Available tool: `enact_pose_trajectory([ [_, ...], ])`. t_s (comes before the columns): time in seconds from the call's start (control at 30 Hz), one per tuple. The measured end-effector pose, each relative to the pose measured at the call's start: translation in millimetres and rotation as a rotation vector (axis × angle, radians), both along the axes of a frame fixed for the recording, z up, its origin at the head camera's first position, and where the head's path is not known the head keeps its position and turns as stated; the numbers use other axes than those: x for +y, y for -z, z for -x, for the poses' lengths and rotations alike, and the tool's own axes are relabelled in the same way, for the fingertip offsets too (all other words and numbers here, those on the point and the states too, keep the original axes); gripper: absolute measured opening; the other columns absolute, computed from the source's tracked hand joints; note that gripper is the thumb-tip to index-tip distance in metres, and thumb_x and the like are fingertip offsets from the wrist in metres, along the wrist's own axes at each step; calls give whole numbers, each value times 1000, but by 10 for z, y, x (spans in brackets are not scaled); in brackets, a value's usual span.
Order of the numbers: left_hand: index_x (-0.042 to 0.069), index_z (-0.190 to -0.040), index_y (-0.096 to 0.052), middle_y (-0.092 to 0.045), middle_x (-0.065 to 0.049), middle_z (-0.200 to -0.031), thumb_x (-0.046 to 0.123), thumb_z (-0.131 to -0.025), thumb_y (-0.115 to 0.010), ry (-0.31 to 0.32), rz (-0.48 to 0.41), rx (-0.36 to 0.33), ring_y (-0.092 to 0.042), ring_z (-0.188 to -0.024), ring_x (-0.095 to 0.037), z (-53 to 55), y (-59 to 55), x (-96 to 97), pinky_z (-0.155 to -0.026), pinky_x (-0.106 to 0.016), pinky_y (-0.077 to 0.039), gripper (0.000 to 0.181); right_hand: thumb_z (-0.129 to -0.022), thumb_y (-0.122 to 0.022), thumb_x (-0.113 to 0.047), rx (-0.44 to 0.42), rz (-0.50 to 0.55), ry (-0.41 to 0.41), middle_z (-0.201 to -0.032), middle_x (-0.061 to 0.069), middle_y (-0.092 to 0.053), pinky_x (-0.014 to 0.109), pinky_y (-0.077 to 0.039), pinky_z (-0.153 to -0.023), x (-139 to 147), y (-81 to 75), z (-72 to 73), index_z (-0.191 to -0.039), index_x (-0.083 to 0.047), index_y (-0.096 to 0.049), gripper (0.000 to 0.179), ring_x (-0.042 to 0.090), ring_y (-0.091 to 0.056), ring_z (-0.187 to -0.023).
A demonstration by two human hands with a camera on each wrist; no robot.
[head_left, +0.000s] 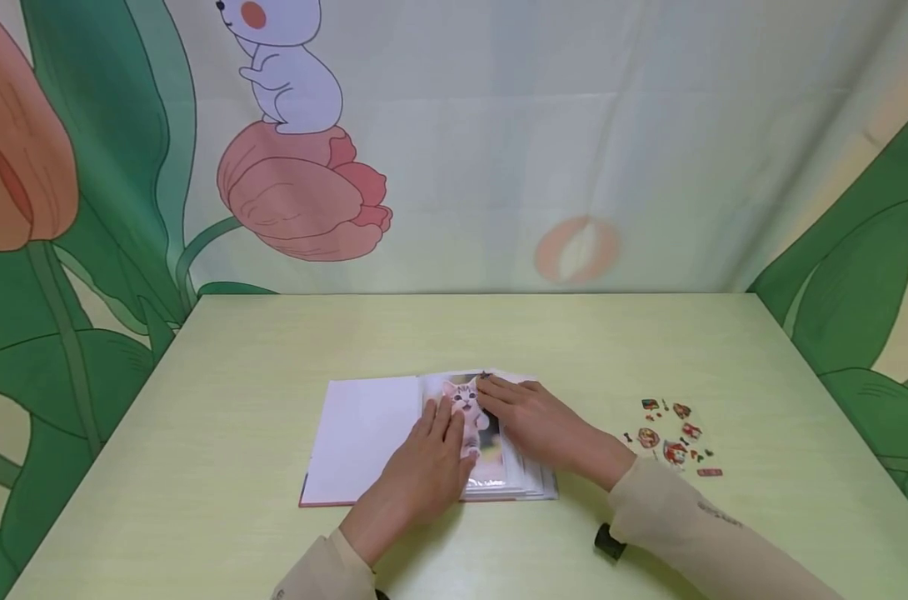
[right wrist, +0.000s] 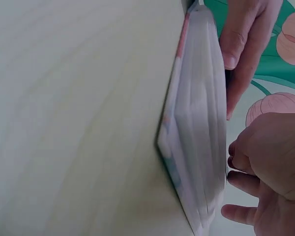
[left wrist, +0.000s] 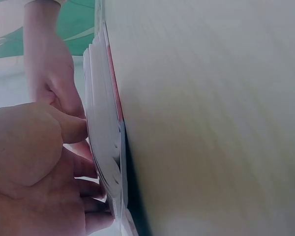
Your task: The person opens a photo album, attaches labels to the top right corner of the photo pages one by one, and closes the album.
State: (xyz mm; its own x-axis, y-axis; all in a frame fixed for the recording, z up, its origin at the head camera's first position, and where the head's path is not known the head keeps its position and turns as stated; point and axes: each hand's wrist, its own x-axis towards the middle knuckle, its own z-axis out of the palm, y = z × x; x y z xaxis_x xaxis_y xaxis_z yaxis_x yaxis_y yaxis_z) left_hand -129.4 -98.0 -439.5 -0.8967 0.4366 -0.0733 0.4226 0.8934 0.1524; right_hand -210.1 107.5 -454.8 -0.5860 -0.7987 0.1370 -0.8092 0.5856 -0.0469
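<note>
The kitten picture (head_left: 466,400) lies face up between my two hands, on the album's right-hand side, its head near the fingertips of my right hand and its lower body beside my left thumb. My left hand (head_left: 427,467) reaches in from below and to the left, fingers fairly straight and tips resting on the page and the kitten's edge; it grips nothing. My right hand (head_left: 540,421) lies across from the other side, fingers extended and close together, tips at the kitten's upper right; it grips nothing either.

Under both hands is the open album (head_left: 367,433), its white inside cover to the left of my left hand and its stack of leaves beneath my palms. A shiny strip shows along the page's lower edge, just past my left thumb, but I can't tell whether the kitten sits under plastic or on top of it.

I'd judge the placing of the kitten mostly done, with only flattening or straightening in hand. Beyond my right wrist, well apart from the album, lies a clear sheet of small stickers (head_left: 675,452); neither hand touches it, so any work with those seems left over. The pale table (head_left: 199,433) spreads around my forearms.
</note>
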Motion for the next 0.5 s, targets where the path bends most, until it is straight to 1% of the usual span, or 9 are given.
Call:
enact_pose_trajectory([
  [0.13,-13,-153,-36,-26,-31,-163,32,-112,-42,9,7,3,-20,-154,-44,7,6,1,-124,-48,-24,61,-101,-60,-5,13,-30,-5,-157,14,-48,53,-47,-105,-12,25,-10,-148,1,-55,47,29,-45,-145],
  [0.23,-12,-153,-36,-26,-31,-163,32,-112,-41,10,10,6,-20,-154,-43,5,6,4,-124,-48,-24,61,-101,-59,-5,-2,-36,25,-158,13,-47,53,-46,-106,-7,22,-4,-149,0,-53,48,29,-44,-145],
  [0.37,-13,-152,-38,-28,-31,-162,30,-111,-43,13,11,17,-22,-153,-43,-5,-6,3,-123,-48,-25,60,-103,-55,-4,-38,-28,69,-158,13,-46,54,-44,-108,8,8,31,-149,0,-52,47,31,-44,-146],
  [0.5,-14,-151,-39,-30,-32,-161,29,-110,-45,17,6,22,-23,-153,-44,-15,-7,-5,-124,-48,-25,59,-104,-53,-3,-57,-10,104,-157,15,-47,54,-46,-107,29,-1,78,-149,1,-52,46,33,-44,-145],
])
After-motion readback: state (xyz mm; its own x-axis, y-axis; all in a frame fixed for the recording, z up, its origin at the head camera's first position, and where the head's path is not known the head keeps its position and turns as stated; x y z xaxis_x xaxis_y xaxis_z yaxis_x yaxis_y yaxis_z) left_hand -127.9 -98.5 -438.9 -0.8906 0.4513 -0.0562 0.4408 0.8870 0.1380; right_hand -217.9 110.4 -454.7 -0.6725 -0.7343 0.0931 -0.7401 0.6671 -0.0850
